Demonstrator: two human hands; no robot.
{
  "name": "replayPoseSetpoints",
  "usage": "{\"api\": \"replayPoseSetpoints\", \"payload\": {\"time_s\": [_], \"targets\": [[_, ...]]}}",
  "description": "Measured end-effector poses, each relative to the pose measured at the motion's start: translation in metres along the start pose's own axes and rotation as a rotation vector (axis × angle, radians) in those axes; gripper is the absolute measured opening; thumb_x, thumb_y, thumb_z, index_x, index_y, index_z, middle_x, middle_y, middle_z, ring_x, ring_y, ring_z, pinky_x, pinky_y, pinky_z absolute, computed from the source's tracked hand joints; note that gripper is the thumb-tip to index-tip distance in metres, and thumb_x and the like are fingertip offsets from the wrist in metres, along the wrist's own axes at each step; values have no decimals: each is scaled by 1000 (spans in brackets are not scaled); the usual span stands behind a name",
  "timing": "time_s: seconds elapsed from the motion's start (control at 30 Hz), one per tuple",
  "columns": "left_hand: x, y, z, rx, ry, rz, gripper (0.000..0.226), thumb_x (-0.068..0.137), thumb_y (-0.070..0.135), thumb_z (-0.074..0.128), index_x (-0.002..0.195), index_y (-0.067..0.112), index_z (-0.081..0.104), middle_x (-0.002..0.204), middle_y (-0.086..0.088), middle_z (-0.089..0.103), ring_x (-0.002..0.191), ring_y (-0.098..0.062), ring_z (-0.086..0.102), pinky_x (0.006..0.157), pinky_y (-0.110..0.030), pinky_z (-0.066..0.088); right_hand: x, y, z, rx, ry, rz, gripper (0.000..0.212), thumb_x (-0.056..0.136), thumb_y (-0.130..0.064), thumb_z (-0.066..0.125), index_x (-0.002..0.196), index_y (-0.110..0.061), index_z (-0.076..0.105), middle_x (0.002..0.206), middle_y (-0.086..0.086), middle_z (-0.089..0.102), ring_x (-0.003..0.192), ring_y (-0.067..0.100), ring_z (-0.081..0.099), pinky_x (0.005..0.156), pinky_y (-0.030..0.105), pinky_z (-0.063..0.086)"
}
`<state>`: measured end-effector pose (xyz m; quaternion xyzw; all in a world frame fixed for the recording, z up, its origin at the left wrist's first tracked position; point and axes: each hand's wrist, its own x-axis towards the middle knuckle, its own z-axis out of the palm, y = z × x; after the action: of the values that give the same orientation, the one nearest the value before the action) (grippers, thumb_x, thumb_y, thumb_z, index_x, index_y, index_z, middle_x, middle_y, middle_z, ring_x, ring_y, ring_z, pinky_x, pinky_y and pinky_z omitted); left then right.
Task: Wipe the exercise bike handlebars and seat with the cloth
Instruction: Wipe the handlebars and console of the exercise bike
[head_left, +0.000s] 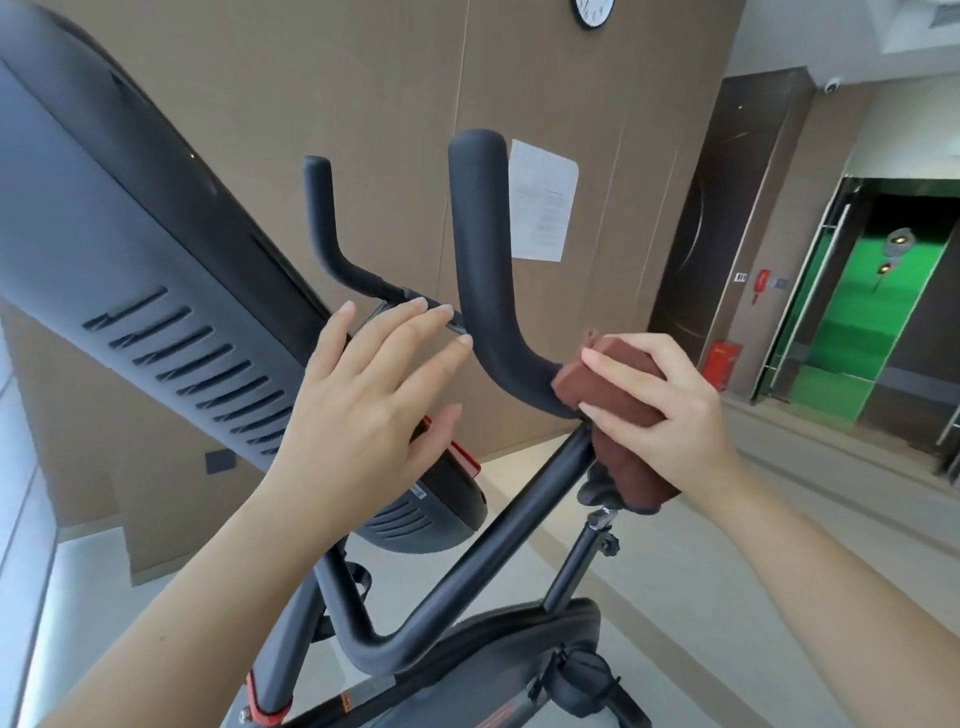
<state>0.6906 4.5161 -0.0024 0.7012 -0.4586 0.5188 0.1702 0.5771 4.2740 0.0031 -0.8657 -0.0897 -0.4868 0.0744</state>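
The black exercise bike fills the view. Its near padded handlebar (480, 249) curves upward in the middle, and a thinner far handlebar (324, 234) rises to its left. My right hand (660, 410) grips a folded brown cloth (605, 395) wrapped around the lower bend of the near handlebar. My left hand (374, 389) hovers with fingers spread just left of that bar, in front of the console, holding nothing. Part of the black seat (600, 486) shows under the cloth's hanging end, on its post (576, 561).
The large dark console back (130, 249) slants across the left. A black frame tube (467, 561) runs diagonally below my hands. A brown panelled wall with a paper notice (543, 200) stands behind. A corridor with a glass door (852, 312) opens at the right.
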Motion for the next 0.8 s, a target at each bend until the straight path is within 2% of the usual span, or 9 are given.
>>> {"api": "replayPoseSetpoints", "payload": {"time_s": [0.07,0.17,0.3,0.43,0.5,0.63,0.7,0.8], "targets": [[9,10,4,-11,-8,0,39,84,26,55,119,8,59,129,-13,54,124,-30,46,102,-50,27,17,-4,10,164,46,66,45,79,-25,68,122,-31,56,116,-1,52,110,2,48,95,10,34],[19,24,11,-17,-22,-5,44,84,29,56,122,7,56,135,-13,49,130,-27,38,103,-48,25,30,-2,19,270,-132,101,45,80,-33,66,123,-43,53,113,-8,52,106,2,50,89,6,35],[25,45,25,-10,-43,-12,47,85,33,55,123,5,55,135,-12,49,132,-23,31,106,-46,22,21,25,10,275,-266,70,46,81,-35,66,119,-54,50,108,-17,51,103,4,52,87,10,38],[34,68,40,0,-96,-16,47,85,36,55,121,5,56,133,-12,51,133,-24,30,105,-47,21,3,58,-8,230,-325,80,42,80,-30,68,114,-51,56,108,-16,53,101,5,53,89,20,40],[38,81,47,-4,-106,-28,46,87,38,51,119,6,57,132,-12,52,133,-24,29,106,-46,19,-2,71,-16,215,-365,61,39,80,-29,68,113,-49,58,110,-15,53,102,5,52,90,19,39],[45,104,60,20,-102,-42,40,87,37,54,113,7,60,129,-11,55,133,-23,29,106,-47,19,-8,97,-30,368,-274,169,43,77,-22,71,109,-49,60,107,-14,57,101,-3,52,88,4,32],[50,116,66,30,-110,-54,39,87,36,52,111,6,61,127,-11,56,133,-23,30,105,-47,21,-13,114,-36,393,-219,219,43,77,-22,71,110,-46,60,108,-16,57,101,-5,52,89,2,31],[61,137,74,39,-147,-97,37,87,34,53,109,6,62,125,-12,57,130,-27,36,102,-51,26,-21,135,-42,381,-253,244,43,76,-24,71,110,-48,59,106,-18,55,100,-4,51,88,0,29]]}}
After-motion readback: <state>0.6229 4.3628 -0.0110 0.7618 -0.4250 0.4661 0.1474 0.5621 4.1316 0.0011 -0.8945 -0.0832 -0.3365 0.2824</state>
